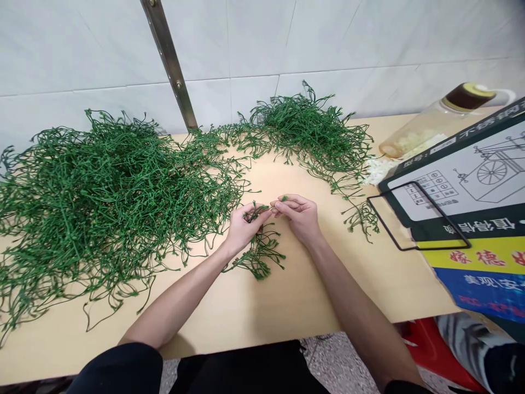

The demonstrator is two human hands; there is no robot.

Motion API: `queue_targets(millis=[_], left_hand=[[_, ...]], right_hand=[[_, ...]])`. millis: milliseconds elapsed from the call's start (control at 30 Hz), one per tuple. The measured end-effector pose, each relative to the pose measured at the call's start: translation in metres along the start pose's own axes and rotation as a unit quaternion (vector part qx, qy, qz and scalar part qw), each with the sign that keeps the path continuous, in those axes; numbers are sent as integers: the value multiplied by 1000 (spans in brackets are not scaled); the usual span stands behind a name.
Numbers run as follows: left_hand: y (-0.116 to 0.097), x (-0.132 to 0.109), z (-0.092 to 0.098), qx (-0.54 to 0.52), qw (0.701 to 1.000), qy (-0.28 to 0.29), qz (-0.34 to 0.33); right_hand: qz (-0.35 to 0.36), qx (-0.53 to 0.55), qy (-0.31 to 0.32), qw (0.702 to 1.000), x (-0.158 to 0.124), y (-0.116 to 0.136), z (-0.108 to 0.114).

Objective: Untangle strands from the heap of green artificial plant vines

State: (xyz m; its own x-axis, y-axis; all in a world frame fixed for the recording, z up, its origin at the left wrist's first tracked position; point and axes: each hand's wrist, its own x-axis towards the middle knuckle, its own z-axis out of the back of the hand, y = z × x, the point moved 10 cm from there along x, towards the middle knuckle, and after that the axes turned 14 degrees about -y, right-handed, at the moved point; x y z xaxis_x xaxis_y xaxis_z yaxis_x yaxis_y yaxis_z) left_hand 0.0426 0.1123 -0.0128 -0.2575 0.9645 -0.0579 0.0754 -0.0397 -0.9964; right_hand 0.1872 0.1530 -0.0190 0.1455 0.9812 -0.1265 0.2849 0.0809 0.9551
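My left hand (pixel 243 225) is closed on thin green artificial plant stems, whose tips poke out between the fingers. Just right of it, my right hand (pixel 302 216) pinches a small green piece by thumb and forefinger, its end showing above the fingertips. The two sets of fingertips almost meet over the table. Below the left hand, a small bunch of green stems (pixel 258 260) rests on the tabletop. A large tangled heap of the same stems (pixel 102 197) covers the left side, and a smaller heap (pixel 311 126) lies at the back.
On the right stands a printed cardboard box (pixel 492 175) with a black wire frame (pixel 418 249) against it. Behind it a clear bottle with a dark cap (pixel 426 128) lies tilted near white bits (pixel 379 171). A tiled wall (pixel 348 38) backs the wooden table (pixel 287 306). A red stool (pixel 435 350) is below.
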Motion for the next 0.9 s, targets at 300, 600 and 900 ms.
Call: queue_targets(millis=[300,600,900], left_hand=[[-1,0,-2,54,997,11,-45],[6,1,-3,40,999,27,-10],[0,-1,-7,-52,997,26,45]], right_hand=[[-21,34,-58,997,4,-5,10],[-33,7,53,998,0,-4,-5],[-6,14,6,1000,3,-8,2]])
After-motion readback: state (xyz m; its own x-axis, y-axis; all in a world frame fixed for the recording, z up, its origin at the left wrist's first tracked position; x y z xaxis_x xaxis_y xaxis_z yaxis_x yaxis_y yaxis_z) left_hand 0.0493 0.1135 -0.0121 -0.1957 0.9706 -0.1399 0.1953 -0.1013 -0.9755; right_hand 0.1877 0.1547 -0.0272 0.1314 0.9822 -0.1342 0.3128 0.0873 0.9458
